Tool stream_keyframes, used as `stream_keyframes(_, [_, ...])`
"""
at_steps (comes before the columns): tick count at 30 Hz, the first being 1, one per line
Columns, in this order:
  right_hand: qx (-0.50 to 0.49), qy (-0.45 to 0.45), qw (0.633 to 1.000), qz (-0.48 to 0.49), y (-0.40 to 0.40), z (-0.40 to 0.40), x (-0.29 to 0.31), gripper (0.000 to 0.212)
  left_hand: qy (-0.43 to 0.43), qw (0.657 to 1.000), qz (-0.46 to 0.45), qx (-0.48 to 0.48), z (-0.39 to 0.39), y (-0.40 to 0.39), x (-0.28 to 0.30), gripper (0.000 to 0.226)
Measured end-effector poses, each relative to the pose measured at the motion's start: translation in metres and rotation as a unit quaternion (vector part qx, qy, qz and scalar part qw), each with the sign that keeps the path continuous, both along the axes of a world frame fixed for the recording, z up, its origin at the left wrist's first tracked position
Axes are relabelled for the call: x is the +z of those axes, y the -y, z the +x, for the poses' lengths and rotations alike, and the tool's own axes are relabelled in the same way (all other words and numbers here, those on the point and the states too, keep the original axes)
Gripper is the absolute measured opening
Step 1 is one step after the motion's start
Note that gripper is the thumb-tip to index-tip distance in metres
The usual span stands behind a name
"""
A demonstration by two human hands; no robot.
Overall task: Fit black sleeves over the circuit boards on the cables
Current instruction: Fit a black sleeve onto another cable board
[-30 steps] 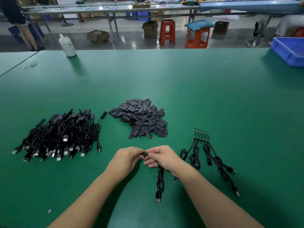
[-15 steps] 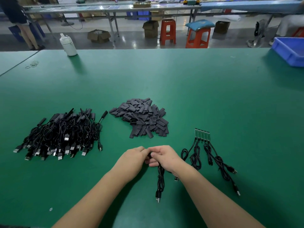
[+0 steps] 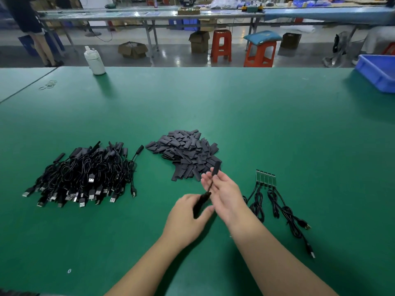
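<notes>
Sleeves (image 3: 186,152) heaped uncounted; five bare boards (image 3: 265,178); both hands (image 3: 223,189) hold one cable (image 3: 208,186).

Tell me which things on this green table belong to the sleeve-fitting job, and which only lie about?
Belong to the job:
- pile of black sleeves
- cables with bare circuit boards
- heap of sleeved cables
- cable in work, held by left hand and right hand

Only lying about:
- white bottle
- blue bin
- rubber bands
</notes>
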State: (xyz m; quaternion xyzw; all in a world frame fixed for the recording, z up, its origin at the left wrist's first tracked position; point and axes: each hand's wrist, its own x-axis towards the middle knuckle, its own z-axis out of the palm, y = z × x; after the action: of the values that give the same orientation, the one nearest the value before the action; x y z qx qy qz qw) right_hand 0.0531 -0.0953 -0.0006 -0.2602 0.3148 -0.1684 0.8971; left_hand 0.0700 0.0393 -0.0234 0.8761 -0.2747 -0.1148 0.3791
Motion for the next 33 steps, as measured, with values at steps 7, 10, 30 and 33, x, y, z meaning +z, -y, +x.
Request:
stream_keyframes(7, [0.111, -0.046, 0.964, -0.235, 0.011, 0.002, 0.019, 0.035, -0.055, 0.995, -0.040, 0.072, 0.026, 0.000, 0.022, 0.016])
stream_keyframes(10, [0.125, -0.226, 0.719, -0.646, 0.050, -0.009, 0.020, 0.040, 0.029, 0.991, 0.016, 0.127, 0.070, -0.024, 0.038, 0.010])
stream_keyframes(30, [0.194, -0.394, 0.615, -0.655, 0.117, -0.042, 0.037, 0.018, 0.144, 0.989, 0.031, 0.023, 0.075, 0.017, 0.035, 0.021])
stream_keyframes(33, [0.197, -0.366, 0.617, -0.668, 0.107, -0.040, 0.046, 0.011, -0.052, 0.997, -0.048, -0.019, 0.038, 0.063, 0.031, 0.035])
